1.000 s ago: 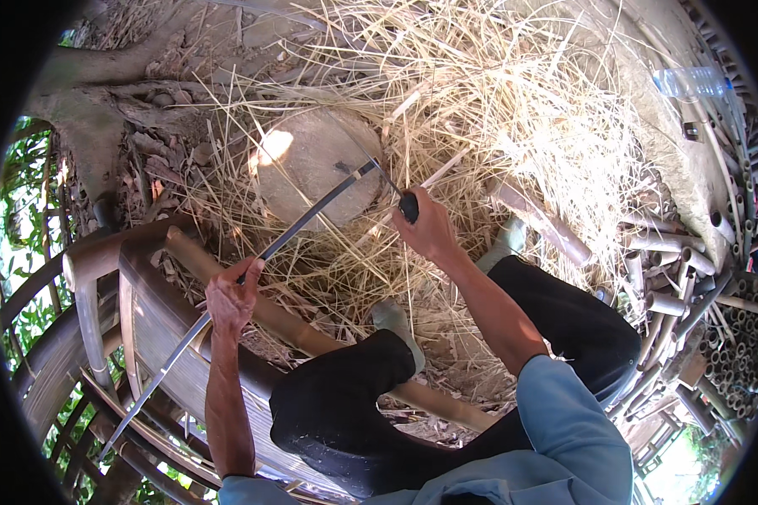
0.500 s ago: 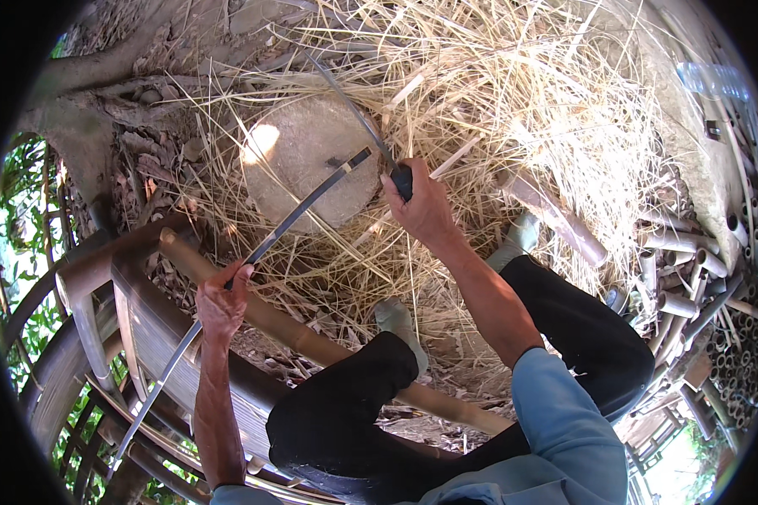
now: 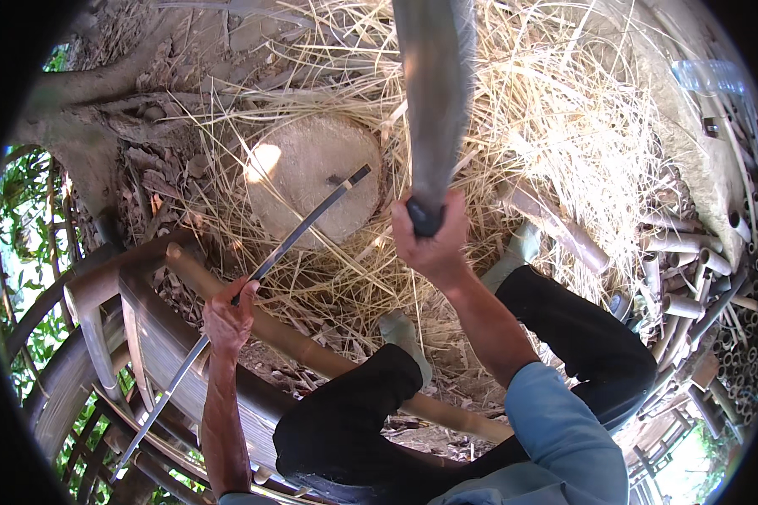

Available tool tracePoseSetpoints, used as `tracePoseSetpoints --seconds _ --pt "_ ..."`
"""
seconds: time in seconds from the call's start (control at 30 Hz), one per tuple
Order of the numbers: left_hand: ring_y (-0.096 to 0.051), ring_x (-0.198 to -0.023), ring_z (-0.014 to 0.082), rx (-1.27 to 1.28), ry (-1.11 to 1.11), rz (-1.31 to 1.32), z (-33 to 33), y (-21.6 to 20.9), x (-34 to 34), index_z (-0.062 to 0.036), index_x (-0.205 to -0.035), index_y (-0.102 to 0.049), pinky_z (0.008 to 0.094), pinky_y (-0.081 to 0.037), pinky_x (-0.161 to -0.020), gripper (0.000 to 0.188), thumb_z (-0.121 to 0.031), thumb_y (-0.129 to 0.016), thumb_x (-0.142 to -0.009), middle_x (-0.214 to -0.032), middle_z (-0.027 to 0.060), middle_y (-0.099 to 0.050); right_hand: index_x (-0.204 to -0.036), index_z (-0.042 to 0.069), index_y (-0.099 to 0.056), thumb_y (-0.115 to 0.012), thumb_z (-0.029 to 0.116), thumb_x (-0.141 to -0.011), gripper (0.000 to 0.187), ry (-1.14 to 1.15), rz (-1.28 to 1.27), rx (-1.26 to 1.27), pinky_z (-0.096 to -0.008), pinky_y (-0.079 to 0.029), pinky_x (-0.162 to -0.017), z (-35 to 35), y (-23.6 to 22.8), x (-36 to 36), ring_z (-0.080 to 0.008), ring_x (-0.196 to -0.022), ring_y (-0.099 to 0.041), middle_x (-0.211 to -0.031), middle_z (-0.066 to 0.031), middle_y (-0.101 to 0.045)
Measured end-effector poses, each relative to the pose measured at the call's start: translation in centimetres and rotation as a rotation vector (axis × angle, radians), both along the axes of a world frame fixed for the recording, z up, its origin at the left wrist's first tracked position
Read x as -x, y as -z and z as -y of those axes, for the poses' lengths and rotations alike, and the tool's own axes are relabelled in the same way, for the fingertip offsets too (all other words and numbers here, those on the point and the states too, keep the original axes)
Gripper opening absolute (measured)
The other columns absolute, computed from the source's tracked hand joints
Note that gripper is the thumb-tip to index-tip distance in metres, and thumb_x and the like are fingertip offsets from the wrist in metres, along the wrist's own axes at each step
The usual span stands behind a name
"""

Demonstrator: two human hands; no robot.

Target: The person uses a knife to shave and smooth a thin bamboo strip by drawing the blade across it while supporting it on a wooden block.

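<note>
Black-handled grey metal blade (image 3: 436,93) has swung up, our right hand (image 3: 434,244) gripping it, our left hand (image 3: 229,316) holding the thin dark bamboo-like strip (image 3: 310,219) over the round tan wooden block (image 3: 312,160); misaimed, a stroke could cut us.

Left hand (image 3: 227,320) grips a long strip (image 3: 301,228), right hand (image 3: 436,246) a knife (image 3: 435,109)

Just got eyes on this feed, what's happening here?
A person's left hand grips a long, thin strip partway along, its dark far end over a round wood block. The right hand holds a broad knife by its black handle, blade toward the top of the view, apart from the strip. Pale, straw-like slivers lie around the block.
</note>
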State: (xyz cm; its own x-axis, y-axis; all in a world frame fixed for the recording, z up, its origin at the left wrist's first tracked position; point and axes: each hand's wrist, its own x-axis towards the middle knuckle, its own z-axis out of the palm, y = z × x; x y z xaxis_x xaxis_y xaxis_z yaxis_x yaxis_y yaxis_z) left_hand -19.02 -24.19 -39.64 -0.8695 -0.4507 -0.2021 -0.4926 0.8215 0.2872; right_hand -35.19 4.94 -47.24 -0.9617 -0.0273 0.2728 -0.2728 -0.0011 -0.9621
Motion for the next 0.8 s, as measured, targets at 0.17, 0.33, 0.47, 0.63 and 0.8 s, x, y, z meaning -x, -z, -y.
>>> tracePoseSetpoints --seconds 0.17,0.33,0.47,0.63,0.8 --pt "-0.073 -0.066 0.0354 0.003 0.040 0.041 -1.6 0.3 2.3 -0.0082 -0.095 -0.080 0.0410 -0.057 -0.061 0.029 -0.036 -0.074 -0.091 -0.074 0.0192 -0.073 -0.114 -0.003 -0.045 -0.068 0.028 -0.095 0.043 -0.262 0.350 -0.657 -0.0519 -0.050 -0.052 -2.6 6.7 1.8 -0.0491 -0.063 -0.064 -0.070 -0.0286 -0.062" --pt "-0.072 -0.067 0.0337 -0.028 0.025 0.015 -1.4 -0.6 1.3 -0.0091 -0.098 -0.079 0.0435 -0.055 -0.063 0.029 -0.037 -0.071 -0.093 -0.073 0.0160 -0.072 -0.114 0.002 -0.048 -0.071 0.028 -0.092 0.041 -0.302 0.406 -0.557 -0.0504 -0.051 -0.053 -3.5 2.8 1.7 -0.0451 -0.062 -0.066 -0.070 -0.0244 -0.064" --pt "-0.074 -0.077 0.0250 -0.179 -0.062 -0.086 -0.9 -0.6 -1.8 -0.0113 -0.101 -0.080 0.0391 -0.058 -0.069 0.021 -0.028 -0.070 -0.094 -0.095 0.0123 -0.077 -0.107 0.004 -0.056 -0.080 0.030 -0.085 0.042 -0.240 0.166 -0.560 -0.0426 -0.054 -0.064 -3.1 -1.9 1.1 -0.0325 -0.075 -0.069 -0.087 -0.0184 -0.065" --pt "-0.074 -0.086 0.0225 -0.222 0.025 -0.323 -4.7 -5.6 -2.1 -0.0137 -0.103 -0.080 0.0325 -0.062 -0.073 0.020 -0.020 -0.080 -0.084 -0.104 0.0103 -0.076 -0.110 -0.001 -0.062 -0.089 0.021 -0.076 0.048 -0.411 -0.217 -0.442 -0.0371 -0.054 -0.082 -2.3 -11.5 2.2 -0.0251 -0.099 -0.064 -0.118 -0.0155 -0.061" --pt "-0.067 -0.077 0.0242 -0.029 0.102 -0.578 -6.9 -15.3 -5.9 -0.0125 -0.096 -0.080 0.0394 -0.053 -0.069 0.023 -0.024 -0.086 -0.077 -0.084 0.0053 -0.071 -0.102 0.000 -0.061 -0.088 0.023 -0.079 0.042 -0.709 -0.201 -0.690 -0.0347 -0.051 -0.061 -1.2 -21.0 -0.1 -0.0197 -0.065 -0.063 -0.074 -0.0087 -0.065"
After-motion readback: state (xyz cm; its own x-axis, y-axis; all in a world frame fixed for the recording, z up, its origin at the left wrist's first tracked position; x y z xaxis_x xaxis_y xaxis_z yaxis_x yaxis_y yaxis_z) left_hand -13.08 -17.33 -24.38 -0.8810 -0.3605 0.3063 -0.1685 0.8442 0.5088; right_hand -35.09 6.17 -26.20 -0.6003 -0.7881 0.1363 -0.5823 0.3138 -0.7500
